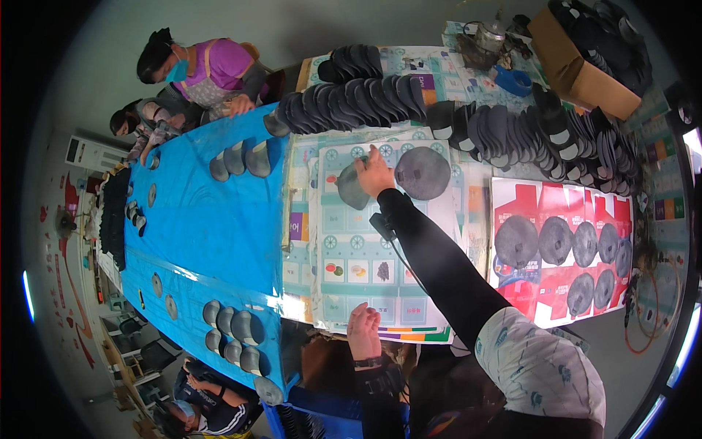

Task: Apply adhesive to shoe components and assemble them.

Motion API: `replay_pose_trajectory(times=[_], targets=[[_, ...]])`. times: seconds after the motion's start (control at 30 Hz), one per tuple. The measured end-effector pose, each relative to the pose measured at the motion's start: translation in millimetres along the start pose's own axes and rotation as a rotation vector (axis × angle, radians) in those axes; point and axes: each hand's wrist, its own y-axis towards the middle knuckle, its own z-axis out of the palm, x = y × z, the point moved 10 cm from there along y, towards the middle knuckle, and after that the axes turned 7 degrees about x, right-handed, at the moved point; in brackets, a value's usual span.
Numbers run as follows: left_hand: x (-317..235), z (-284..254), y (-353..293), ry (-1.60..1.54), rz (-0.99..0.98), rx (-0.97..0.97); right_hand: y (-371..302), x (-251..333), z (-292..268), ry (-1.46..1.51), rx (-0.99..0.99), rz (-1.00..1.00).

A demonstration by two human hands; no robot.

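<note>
My right hand [376, 174] reaches over the patterned sheets [358, 241], its fingers closed at the upper right edge of a dark grey rounded piece [352, 189]. Just right of that hand lies a larger flat grey round piece [423, 173] with a small dark mark near its middle. My left hand [363, 333] is near the sheets' front edge, palm turned up, fingers loosely bent and apart, holding nothing. The fingers of my right hand partly cover the piece they touch.
Long overlapping rows of dark curved pieces [351, 102] line the back. On the right, a red-and-white sheet [541, 293] bears several grey round pieces. Cupped pieces [238, 325] sit on the blue table [212, 219]. Co-workers [212, 69] work along its edges. A cardboard box [578, 66] stands back right.
</note>
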Motion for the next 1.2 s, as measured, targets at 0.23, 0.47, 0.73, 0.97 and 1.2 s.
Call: replay_pose_trajectory(times=[0.23, 0.47, 0.73, 0.97, 1.2], targets=[[10.4, 19.3, 5.0, 0.013, -0.041, -0.054, -122.4, 34.2, -114.1, -0.12, -0.255, -0.292], [77.8, 134.4, 45.8, 0.534, -0.041, 0.196, -329.6, -83.3, -318.7, -0.294, 0.087, -0.183], [186.6, 390.7, 51.7, 1.678, 0.815, 0.543, -398.6, -250.5, -515.4, -0.194, -0.292, 0.46], [250.4, 433.4, 40.4, 2.09, 0.868, 0.5, -401.7, -302.5, -546.1, -0.129, -0.42, 0.508], [261.6, 442.3, 32.2, 2.164, 0.926, 0.393, -343.5, -323.5, -569.8, -0.239, -0.451, 0.486]])
